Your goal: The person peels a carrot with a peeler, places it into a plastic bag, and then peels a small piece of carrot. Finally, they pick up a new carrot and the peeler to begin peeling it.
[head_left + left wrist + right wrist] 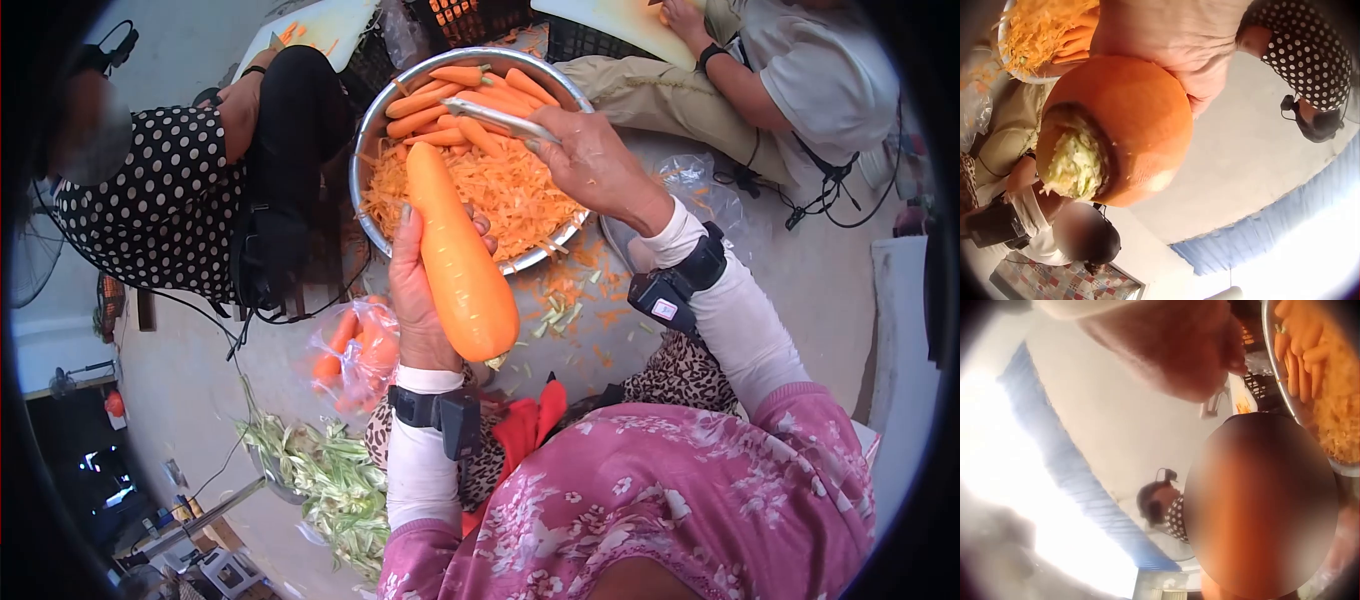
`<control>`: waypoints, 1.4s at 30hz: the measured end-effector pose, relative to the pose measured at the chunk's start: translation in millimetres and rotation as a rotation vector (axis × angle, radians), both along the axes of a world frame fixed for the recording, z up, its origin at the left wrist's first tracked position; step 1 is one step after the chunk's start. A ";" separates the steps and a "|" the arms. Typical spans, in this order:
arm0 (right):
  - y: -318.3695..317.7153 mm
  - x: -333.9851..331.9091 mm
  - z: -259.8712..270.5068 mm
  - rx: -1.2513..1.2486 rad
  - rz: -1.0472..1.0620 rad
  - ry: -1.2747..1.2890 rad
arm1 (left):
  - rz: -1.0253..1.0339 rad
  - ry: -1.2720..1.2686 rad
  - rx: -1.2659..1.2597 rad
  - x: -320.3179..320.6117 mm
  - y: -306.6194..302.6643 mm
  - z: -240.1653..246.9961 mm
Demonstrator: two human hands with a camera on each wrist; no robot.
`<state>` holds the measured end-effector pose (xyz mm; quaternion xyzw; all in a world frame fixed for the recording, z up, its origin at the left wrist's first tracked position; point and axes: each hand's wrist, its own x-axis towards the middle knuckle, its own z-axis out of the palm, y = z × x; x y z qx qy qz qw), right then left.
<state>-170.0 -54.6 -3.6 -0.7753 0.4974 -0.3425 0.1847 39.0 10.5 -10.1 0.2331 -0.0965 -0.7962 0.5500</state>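
Observation:
My left hand [418, 300] grips a large, thick orange carrot [460, 265] from below, its narrow end tilted up toward the basin. In the left wrist view the carrot's wide stem end [1075, 162] faces the camera, pale green at the cut top. My right hand [600, 165] holds a silver metal peeler [500, 118] above the basin, up and to the right of the carrot's tip and apart from it. Beneath both hands, a round metal basin [365, 210] holds orange shavings [520, 195] and several slim carrots [420, 100].
A plastic bag of carrots [355, 350] sits on the floor at left, near a heap of green leafy scraps [340, 490]. Loose peelings [560, 310] litter the floor. Two people sit across, at white cutting boards [625, 28] on black crates [575, 42].

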 end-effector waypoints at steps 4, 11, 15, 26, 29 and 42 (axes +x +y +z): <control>17.5 6.3 25.4 0.190 0.204 -0.178 | 0.053 -0.060 -0.033 -3.4 3.2 1.9; 25.1 4.3 23.2 0.107 0.334 -0.167 | -0.005 -0.148 -0.069 -4.1 3.7 -2.2; 22.6 0.7 25.7 0.057 0.172 -0.138 | -0.002 -0.253 -0.188 -11.7 3.0 5.4; 20.3 -2.8 16.4 -0.114 0.257 -0.049 | -0.055 -0.333 -0.168 -13.2 7.4 -1.0; 9.5 -13.9 9.9 -0.157 -0.016 0.097 | -0.124 -0.352 -0.214 -17.5 10.7 5.0; 23.1 -3.0 23.1 0.226 0.291 -0.171 | -0.124 -0.007 0.070 -8.9 5.8 -13.2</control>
